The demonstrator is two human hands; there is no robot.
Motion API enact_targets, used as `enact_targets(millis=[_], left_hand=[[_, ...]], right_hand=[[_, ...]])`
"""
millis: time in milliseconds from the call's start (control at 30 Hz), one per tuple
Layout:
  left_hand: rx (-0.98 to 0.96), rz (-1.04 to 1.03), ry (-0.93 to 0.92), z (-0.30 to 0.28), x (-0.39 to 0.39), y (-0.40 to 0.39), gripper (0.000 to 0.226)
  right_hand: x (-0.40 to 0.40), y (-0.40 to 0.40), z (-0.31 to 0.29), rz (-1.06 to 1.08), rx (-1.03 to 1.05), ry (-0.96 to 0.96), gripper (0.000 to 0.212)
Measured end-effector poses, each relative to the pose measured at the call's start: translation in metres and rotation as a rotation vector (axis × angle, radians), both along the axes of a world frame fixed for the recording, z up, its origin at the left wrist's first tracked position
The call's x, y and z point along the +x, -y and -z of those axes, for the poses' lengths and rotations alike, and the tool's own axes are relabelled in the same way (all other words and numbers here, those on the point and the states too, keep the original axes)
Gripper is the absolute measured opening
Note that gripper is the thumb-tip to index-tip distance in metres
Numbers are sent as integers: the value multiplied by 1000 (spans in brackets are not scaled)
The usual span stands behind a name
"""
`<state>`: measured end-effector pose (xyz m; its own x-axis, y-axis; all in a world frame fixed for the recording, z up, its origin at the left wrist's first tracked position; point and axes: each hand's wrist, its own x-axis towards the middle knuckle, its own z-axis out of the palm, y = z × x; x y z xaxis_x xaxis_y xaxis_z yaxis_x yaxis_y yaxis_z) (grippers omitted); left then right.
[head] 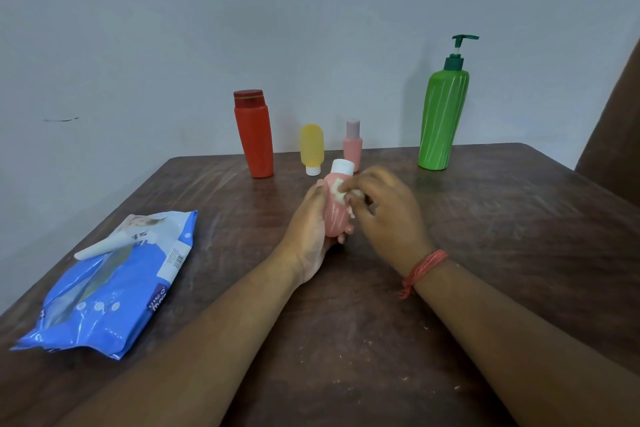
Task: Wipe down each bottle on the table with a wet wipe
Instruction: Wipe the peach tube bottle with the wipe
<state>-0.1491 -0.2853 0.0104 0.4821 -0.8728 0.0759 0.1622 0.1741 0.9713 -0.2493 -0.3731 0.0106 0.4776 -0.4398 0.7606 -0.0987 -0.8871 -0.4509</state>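
1. A pink bottle (335, 215) with a white cap (342, 166) is held tilted above the worktop, cap pointing away.
2. A crumpled white wet wipe (341, 196) lies against its upper side.
3. A red bottle (255, 135) stands upright at the far edge.
4. A yellow tube (311, 147) stands on its white cap beside it.
5. A small pink bottle (353, 146) stands next to that.
6. A green pump bottle (441, 118) stands well apart, far right.
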Motion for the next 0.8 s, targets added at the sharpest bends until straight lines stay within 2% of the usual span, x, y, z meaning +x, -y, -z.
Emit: enact_targets(millis=[67, 200, 300, 367, 533, 700, 800], left_hand=[[22, -2, 27, 0, -2, 0, 40], [-21, -14, -136, -1, 1, -2, 43], [9, -15, -92, -1, 2, -1, 45], [37, -20, -64, -1, 1, 0, 44], [48, -66, -110, -3, 3, -1, 43], [81, -53, -20, -4, -2, -1, 37], [58, -66, -100, -4, 2, -2, 39]], right_hand=[[0, 3, -4, 76, 32, 78, 18], [-1, -6, 2, -61, 7, -74, 19], [-1, -2, -2, -5, 60, 19, 18], [0, 0, -5, 39, 124, 77, 19], [-3, -5, 0, -49, 315, 5, 15], [-3, -2, -7, -1, 501, 183, 28], [-5, -5, -4, -138, 634, 76, 18]])
